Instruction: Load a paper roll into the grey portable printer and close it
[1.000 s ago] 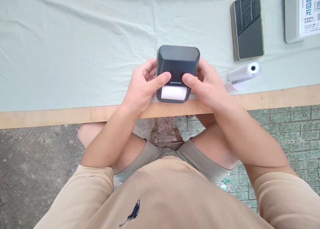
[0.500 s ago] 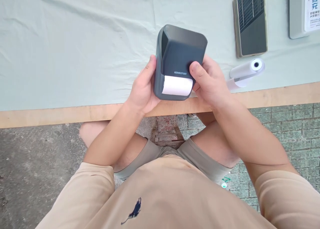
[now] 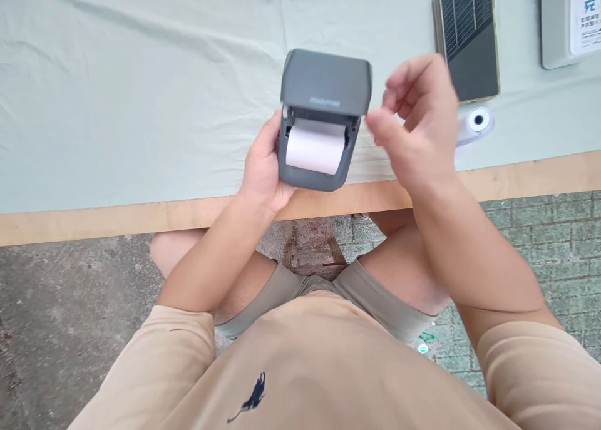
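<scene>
A dark grey label printer (image 3: pixel 312 179) is held over the front edge of the table by my left hand (image 3: pixel 265 167), which grips its left side. Its lid (image 3: pixel 326 76) is raised, and a white paper roll (image 3: pixel 315 147) shows inside. My right hand (image 3: pixel 420 123) is just off the printer's right side, thumb and fingers apart and slightly blurred, with nothing visible between them. The thumb tip is close to the lid's right corner; whether it touches cannot be made out.
A phone-like dark slab (image 3: pixel 471 42) with a glossy top lies beyond my right hand. Beside it are a white roll (image 3: pixel 476 122), partly hidden by my wrist, and a grey box (image 3: pixel 554 26) with a printed label. Pale cloth (image 3: pixel 141 104) covers the table behind its wooden edge (image 3: pixel 94 220).
The printer's lid has swung up, exposing the paper roll. My right hand has let go of the printer and moved right. The printer has shifted slightly left in my left hand.
</scene>
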### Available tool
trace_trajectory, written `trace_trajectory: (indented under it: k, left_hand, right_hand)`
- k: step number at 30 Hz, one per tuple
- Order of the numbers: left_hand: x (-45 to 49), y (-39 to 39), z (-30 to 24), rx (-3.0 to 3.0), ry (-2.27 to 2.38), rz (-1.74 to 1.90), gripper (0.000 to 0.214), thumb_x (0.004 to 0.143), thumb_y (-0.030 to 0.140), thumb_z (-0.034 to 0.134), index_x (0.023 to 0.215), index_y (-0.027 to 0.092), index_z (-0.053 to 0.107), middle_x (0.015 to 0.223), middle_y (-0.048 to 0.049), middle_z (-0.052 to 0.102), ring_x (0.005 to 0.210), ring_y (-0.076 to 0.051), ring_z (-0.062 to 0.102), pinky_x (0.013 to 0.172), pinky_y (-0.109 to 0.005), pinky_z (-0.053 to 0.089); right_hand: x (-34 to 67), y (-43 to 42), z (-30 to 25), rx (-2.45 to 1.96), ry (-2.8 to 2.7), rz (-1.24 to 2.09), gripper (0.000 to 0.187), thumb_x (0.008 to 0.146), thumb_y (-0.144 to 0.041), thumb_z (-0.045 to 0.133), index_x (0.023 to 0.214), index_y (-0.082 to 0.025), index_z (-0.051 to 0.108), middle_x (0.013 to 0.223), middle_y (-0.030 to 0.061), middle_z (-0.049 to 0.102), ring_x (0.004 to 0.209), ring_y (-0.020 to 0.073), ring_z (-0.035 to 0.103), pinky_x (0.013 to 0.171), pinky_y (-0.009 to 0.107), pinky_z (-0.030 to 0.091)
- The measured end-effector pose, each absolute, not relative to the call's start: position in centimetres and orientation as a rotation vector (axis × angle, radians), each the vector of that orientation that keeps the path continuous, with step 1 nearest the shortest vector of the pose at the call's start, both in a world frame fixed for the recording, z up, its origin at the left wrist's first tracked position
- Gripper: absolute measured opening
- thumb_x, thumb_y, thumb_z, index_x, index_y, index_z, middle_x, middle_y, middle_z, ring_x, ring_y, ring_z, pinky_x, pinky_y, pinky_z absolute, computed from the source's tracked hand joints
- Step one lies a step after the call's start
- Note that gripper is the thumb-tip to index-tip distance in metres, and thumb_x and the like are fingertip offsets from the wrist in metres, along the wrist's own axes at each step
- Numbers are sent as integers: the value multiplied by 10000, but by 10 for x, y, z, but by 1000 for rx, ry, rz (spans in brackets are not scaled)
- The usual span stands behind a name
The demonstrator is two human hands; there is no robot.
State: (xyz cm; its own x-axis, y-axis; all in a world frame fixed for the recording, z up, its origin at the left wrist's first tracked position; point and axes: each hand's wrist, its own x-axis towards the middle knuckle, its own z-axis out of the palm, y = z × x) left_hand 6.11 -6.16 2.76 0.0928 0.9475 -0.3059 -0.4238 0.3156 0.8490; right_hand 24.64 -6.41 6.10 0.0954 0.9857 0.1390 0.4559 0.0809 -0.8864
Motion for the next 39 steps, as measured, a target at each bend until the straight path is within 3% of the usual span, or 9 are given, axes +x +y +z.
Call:
trace_trajectory:
  k: [3, 6, 9, 12, 19, 24, 28, 33, 39]
  left_hand:
    - [65, -66, 25, 675, 998, 1118, 527, 1001, 728, 519, 969, 237, 708, 1074, -78, 758, 1197, -286, 732, 918, -398, 665]
    - [68, -68, 27, 663, 1003, 1070, 538, 1003, 736, 510, 1012, 236, 709, 1120, -84, 757, 1168, -289, 750, 917, -411, 668]
    - [68, -67, 29, 645, 1020, 1074, 557, 1009, 753, 478, 1020, 241, 696, 1115, -75, 756, 1206, -286, 748, 916, -391, 670]
    - [65, -66, 30, 635, 950, 1016, 625, 1000, 794, 436, 1035, 233, 709, 1089, -84, 762, 1264, -304, 735, 914, -390, 672]
    - [61, -72, 33, 702, 817, 973, 241, 985, 483, 722, 1005, 244, 742, 917, -27, 742, 1050, -229, 795, 768, -295, 643]
    - [61, -73, 33, 742, 772, 946, 186, 994, 426, 731, 1026, 249, 778, 930, -9, 725, 870, -153, 757, 723, -244, 596]
    - [61, -71, 31, 722, 761, 920, 183, 995, 391, 738, 960, 215, 778, 849, -3, 697, 728, -113, 711, 619, -207, 542]
    - [55, -67, 28, 599, 788, 977, 215, 1002, 346, 707, 900, 162, 749, 767, 19, 676, 657, -83, 684, 598, -184, 559]
    - [40, -53, 28, 500, 820, 1044, 397, 1074, 493, 493, 1028, 190, 745, 932, -29, 792, 898, -180, 782, 780, -282, 659]
  right_hand:
    - [245, -65, 66, -1453, -1378, 600, 620, 955, -824, 529, 674, -281, 430, 647, 13, 484, 559, 186, 512, 594, 428, 549]
    - [243, -69, 76, -1407, -1450, 712, 675, 1011, -814, 404, 667, -269, 606, 706, 44, 643, 548, 188, 578, 551, 420, 531]
    - [241, -72, 83, -1389, -1449, 752, 477, 1067, -657, 410, 1046, -292, 716, 1328, 34, 732, 1021, 258, 756, 526, 357, 525]
    - [242, -70, 84, -1403, -1490, 712, 282, 1063, -483, 457, 1265, -349, 601, 1562, -10, 590, 1498, 259, 541, 550, 308, 562]
    - [248, -66, 81, -1574, -1929, 586, 148, 978, -418, 630, 946, -285, 687, 966, 29, 766, 776, 235, 686, 698, 442, 586]
    - [248, -62, 83, -1839, -2288, 382, 158, 918, -399, 644, 998, -282, 712, 816, 91, 733, 762, 336, 671, 683, 524, 570]
    - [247, -58, 91, -1759, -2428, 362, 295, 915, -447, 669, 723, -255, 554, 651, 76, 592, 644, 252, 581, 537, 405, 492]
    - [256, -71, 113, -1505, -2180, 569, 58, 853, -294, 720, 899, -279, 688, 822, -8, 690, 666, 140, 585, 486, 308, 380]
    - [268, -83, 93, -1542, -1591, 266, 217, 912, -417, 690, 1004, -252, 583, 1073, 20, 610, 927, 182, 665, 535, 242, 329]
